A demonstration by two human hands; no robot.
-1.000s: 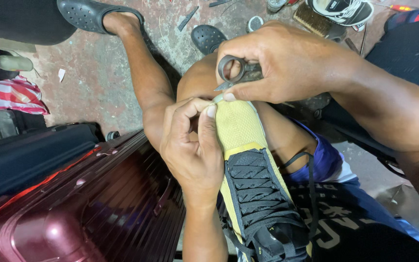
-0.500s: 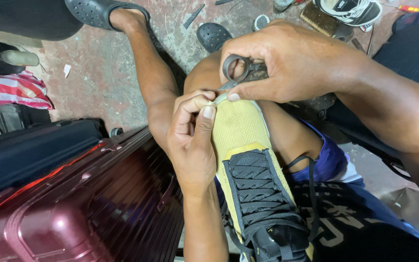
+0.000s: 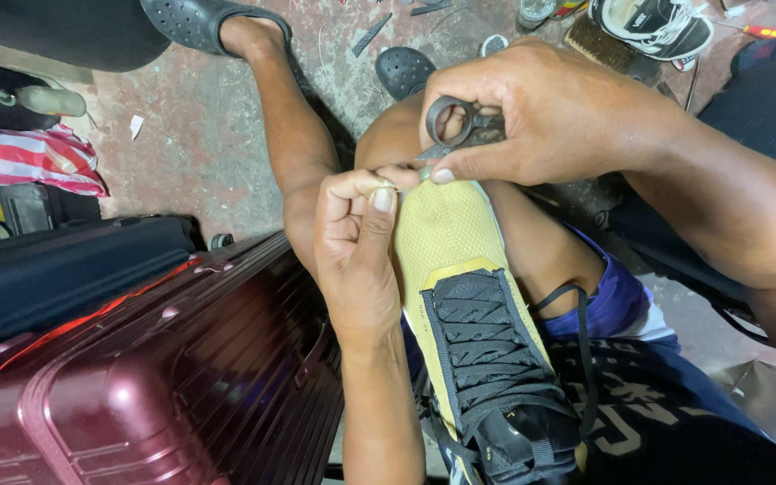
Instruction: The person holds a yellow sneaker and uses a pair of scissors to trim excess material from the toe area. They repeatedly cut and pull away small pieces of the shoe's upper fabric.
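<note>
A yellow sneaker (image 3: 451, 238) with a black laced panel lies on my lap, its toe pointing away from me. My left hand (image 3: 357, 242) pinches the toe edge of the sneaker between thumb and fingers. My right hand (image 3: 541, 112) holds small dark scissors (image 3: 455, 126), fingers through the loops, the tips meeting the toe right beside my left fingertips. Whether the blades touch a thread is hidden by my fingers.
A maroon hard-shell suitcase (image 3: 163, 377) lies at the lower left beside a black case (image 3: 56, 269). My bare legs and dark clogs (image 3: 199, 22) stretch over a stained concrete floor (image 3: 199, 135). Another sneaker (image 3: 653, 27), a brush and small tools lie at the top.
Both hands stay at the sneaker's toe. The scissors have shifted slightly against the toe edge, and my left thumb has pressed closer to them.
</note>
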